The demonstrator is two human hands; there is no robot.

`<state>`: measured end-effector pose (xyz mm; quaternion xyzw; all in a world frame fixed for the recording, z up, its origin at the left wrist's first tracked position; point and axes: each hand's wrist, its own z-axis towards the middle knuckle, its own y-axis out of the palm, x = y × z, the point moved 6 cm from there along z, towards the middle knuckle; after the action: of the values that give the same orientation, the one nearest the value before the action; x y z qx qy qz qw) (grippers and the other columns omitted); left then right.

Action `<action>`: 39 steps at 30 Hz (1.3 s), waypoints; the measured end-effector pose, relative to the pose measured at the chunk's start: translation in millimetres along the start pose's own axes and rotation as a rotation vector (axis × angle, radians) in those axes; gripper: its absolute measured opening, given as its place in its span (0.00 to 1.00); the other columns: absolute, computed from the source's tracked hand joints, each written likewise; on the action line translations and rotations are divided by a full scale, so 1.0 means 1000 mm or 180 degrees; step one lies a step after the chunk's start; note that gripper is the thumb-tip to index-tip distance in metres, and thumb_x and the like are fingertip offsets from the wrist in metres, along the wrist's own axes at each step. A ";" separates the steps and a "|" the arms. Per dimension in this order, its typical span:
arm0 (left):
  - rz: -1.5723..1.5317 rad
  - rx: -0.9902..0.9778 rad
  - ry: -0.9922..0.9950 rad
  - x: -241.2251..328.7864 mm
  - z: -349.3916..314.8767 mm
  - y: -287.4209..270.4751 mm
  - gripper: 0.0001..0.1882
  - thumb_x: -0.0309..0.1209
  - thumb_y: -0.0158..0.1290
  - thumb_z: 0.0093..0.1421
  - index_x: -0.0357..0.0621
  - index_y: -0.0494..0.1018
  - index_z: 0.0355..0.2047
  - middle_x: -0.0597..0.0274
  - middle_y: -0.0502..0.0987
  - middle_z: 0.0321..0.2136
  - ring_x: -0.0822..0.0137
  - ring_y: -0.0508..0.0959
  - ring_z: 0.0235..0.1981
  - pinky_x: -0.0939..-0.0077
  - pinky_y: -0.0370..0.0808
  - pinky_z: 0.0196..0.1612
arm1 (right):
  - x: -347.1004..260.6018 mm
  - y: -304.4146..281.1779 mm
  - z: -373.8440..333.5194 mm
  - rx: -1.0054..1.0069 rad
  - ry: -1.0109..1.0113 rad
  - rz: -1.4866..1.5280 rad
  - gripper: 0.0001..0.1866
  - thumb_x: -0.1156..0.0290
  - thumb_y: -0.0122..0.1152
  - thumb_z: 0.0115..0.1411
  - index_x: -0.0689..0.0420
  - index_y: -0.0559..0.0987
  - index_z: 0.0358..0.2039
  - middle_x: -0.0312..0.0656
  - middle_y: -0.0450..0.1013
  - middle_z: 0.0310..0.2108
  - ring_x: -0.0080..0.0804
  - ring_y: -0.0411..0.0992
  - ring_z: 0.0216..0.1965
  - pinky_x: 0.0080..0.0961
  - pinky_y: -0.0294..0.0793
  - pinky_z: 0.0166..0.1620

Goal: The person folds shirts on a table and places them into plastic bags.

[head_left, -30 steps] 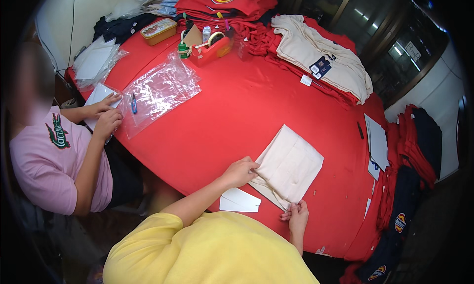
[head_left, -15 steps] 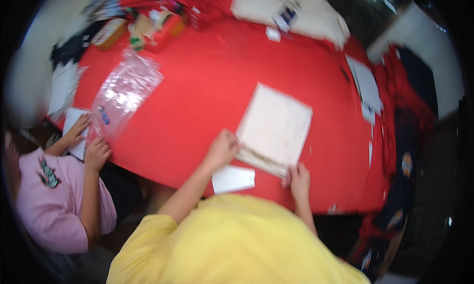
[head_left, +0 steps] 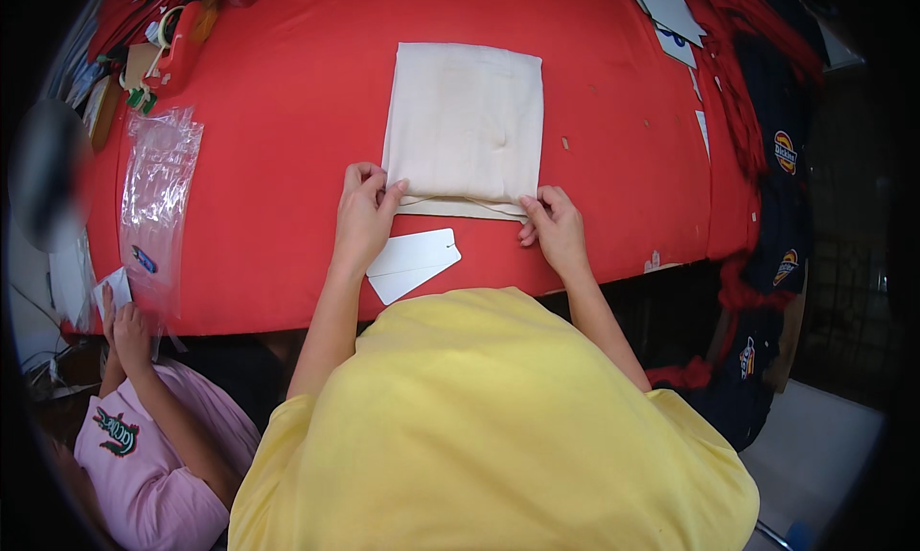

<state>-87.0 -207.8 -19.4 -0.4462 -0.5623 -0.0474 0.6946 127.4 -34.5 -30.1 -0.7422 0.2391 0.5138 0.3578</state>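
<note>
A folded cream garment [head_left: 465, 120] lies as a near square on the red tabletop in front of me. My left hand [head_left: 364, 216] pinches its near left corner, thumb on top. At the near right corner my right hand [head_left: 556, 225] grips the edge between thumb and fingers; its fingertips are partly hidden. Along the near edge the layers of cloth show slightly apart. Two white hang tags [head_left: 414, 262] overlap on the table between my left forearm and my body, close to the garment's near edge.
Left of me a person in a pink shirt [head_left: 158, 455] holds a small white card [head_left: 115, 290]. Near them lies a clear plastic bag [head_left: 163, 196]. A red tape dispenser [head_left: 182, 48] stands at the far left. Dark navy garments [head_left: 767, 196] hang over the table's right edge.
The view has turned, so the garment now appears squarer to me and farther up. Both hands stay at its near corners. The person at left has lifted a white card.
</note>
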 end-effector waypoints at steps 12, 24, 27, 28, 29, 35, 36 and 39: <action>-0.0349 0.0148 -0.0013 -0.002 -0.004 -0.004 0.19 0.37 0.58 0.59 0.28 0.74 0.25 0.56 0.69 0.43 0.71 0.70 0.28 0.75 0.69 0.30 | -0.006 0.000 -0.002 0.0089 -0.0060 -0.0143 0.18 0.66 0.58 0.63 0.64 0.65 0.24 0.43 0.63 0.28 0.27 0.72 0.17 0.21 0.71 0.18; 0.0149 0.0131 0.0103 -0.006 -0.003 -0.004 0.13 0.32 0.62 0.54 0.32 0.73 0.28 0.55 0.69 0.45 0.67 0.75 0.28 0.73 0.73 0.28 | -0.008 0.006 0.000 0.0182 0.0137 -0.0832 0.15 0.68 0.61 0.61 0.65 0.66 0.27 0.42 0.64 0.31 0.25 0.70 0.14 0.19 0.69 0.13; 0.0777 0.0663 0.0468 0.026 -0.012 -0.016 0.18 0.33 0.63 0.51 0.38 0.72 0.40 0.54 0.68 0.50 0.57 0.75 0.45 0.65 0.74 0.44 | -0.020 0.004 -0.001 0.0064 0.0559 -0.1106 0.13 0.68 0.62 0.60 0.62 0.69 0.36 0.41 0.64 0.31 0.29 0.73 0.19 0.25 0.72 0.18; 0.0988 0.0511 0.1020 0.039 -0.013 -0.010 0.22 0.34 0.63 0.50 0.41 0.71 0.44 0.54 0.66 0.53 0.55 0.71 0.50 0.61 0.71 0.49 | -0.039 0.000 0.000 0.0282 0.0124 -0.1668 0.16 0.67 0.62 0.60 0.61 0.68 0.41 0.43 0.66 0.34 0.32 0.74 0.26 0.29 0.74 0.25; 0.1208 0.0355 0.1562 0.052 -0.016 -0.005 0.26 0.34 0.63 0.49 0.43 0.69 0.48 0.55 0.65 0.56 0.53 0.66 0.56 0.57 0.67 0.55 | -0.058 -0.003 0.000 0.0506 -0.0324 -0.2216 0.18 0.66 0.61 0.60 0.61 0.68 0.46 0.44 0.67 0.37 0.35 0.74 0.32 0.33 0.75 0.32; 0.1736 -0.0906 0.2303 0.061 -0.012 0.050 0.35 0.43 0.60 0.53 0.66 0.63 0.61 0.69 0.53 0.67 0.56 0.48 0.69 0.41 0.45 0.67 | -0.138 0.046 0.060 0.0805 -0.2461 -0.2828 0.33 0.49 0.53 0.61 0.47 0.61 0.64 0.46 0.53 0.66 0.51 0.48 0.67 0.61 0.43 0.64; 0.1717 -0.0964 0.2316 0.054 -0.009 0.055 0.34 0.44 0.59 0.54 0.68 0.63 0.61 0.71 0.53 0.67 0.57 0.48 0.69 0.41 0.45 0.67 | -0.146 0.064 0.071 0.0859 -0.2666 -0.3034 0.35 0.46 0.51 0.61 0.44 0.59 0.66 0.45 0.51 0.68 0.52 0.44 0.69 0.64 0.37 0.65; 0.1774 -0.0986 0.2333 0.044 -0.012 0.064 0.32 0.46 0.56 0.56 0.71 0.62 0.62 0.73 0.55 0.66 0.61 0.49 0.69 0.38 0.43 0.67 | -0.090 0.108 0.120 0.0117 -0.2003 -0.3876 0.35 0.40 0.47 0.61 0.38 0.59 0.66 0.42 0.45 0.70 0.52 0.37 0.70 0.69 0.31 0.63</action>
<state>-25.9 -158.4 -19.5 -0.6320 -0.1260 -0.0967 0.7585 -53.4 -10.6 -3.1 -0.5537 -0.3274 0.4081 0.6478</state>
